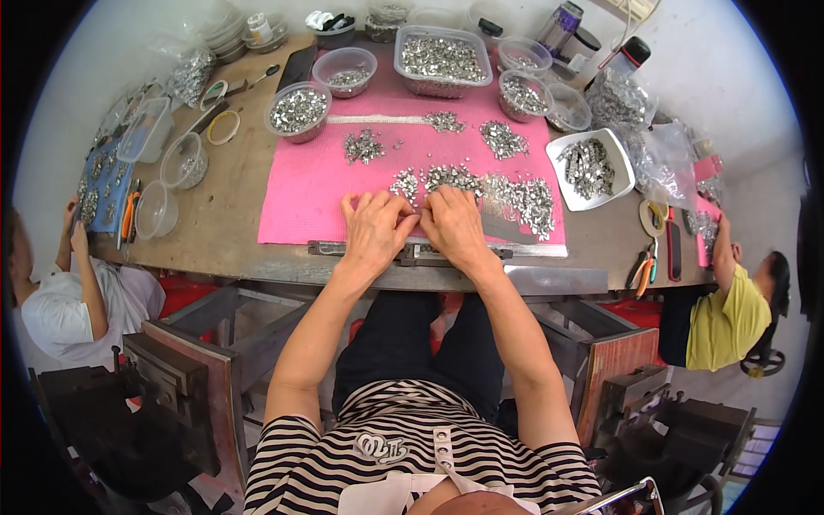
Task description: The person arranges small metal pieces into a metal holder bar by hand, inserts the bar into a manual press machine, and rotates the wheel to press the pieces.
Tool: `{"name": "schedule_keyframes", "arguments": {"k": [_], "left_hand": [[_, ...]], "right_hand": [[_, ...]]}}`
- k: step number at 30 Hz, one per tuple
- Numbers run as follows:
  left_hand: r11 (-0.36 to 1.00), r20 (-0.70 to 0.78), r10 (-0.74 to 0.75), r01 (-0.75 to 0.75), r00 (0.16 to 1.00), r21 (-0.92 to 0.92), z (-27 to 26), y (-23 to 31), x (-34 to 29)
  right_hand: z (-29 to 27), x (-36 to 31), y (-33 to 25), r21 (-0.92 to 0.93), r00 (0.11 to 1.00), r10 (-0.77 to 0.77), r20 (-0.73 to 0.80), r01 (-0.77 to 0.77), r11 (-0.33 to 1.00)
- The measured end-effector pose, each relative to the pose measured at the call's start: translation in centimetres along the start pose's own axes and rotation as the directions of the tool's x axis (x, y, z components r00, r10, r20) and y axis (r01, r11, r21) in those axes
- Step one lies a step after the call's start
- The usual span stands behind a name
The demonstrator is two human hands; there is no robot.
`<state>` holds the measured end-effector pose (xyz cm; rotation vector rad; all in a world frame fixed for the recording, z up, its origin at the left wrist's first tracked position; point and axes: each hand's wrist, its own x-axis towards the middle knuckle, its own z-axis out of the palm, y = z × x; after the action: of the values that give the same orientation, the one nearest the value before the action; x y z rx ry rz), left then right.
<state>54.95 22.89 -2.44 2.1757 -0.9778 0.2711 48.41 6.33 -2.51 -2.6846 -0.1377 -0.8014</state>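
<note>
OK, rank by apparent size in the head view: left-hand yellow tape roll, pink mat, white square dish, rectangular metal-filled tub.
1. Pink mat
2. White square dish and rectangular metal-filled tub, too alike to rank
3. Yellow tape roll

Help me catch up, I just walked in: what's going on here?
A person in a striped top has the left hand and right hand close together at the near edge of a pink mat; anything they hold is too small to make out. Small silvery pieces lie in loose piles beyond, with more in clear tubs and a white dish. A co-worker is on either side.
</note>
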Motion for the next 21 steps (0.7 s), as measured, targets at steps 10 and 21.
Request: {"name": "schedule_keyframes", "arguments": {"k": [10,21], "left_hand": [[1.000,0.052,0.001,0.000,0.999,-0.023,-0.7,-0.6,0.0],[0.998,0.026,0.063,-0.064,0.998,0.010,-0.4,-0.8,0.3]], "right_hand": [[-4.4,-3.8,-0.9,0.342,0.994,-0.023,0.111,-0.016,0.939],[-4.6,-3.2,-0.6,0.301,0.983,-0.086,0.160,0.034,0.953]]}}
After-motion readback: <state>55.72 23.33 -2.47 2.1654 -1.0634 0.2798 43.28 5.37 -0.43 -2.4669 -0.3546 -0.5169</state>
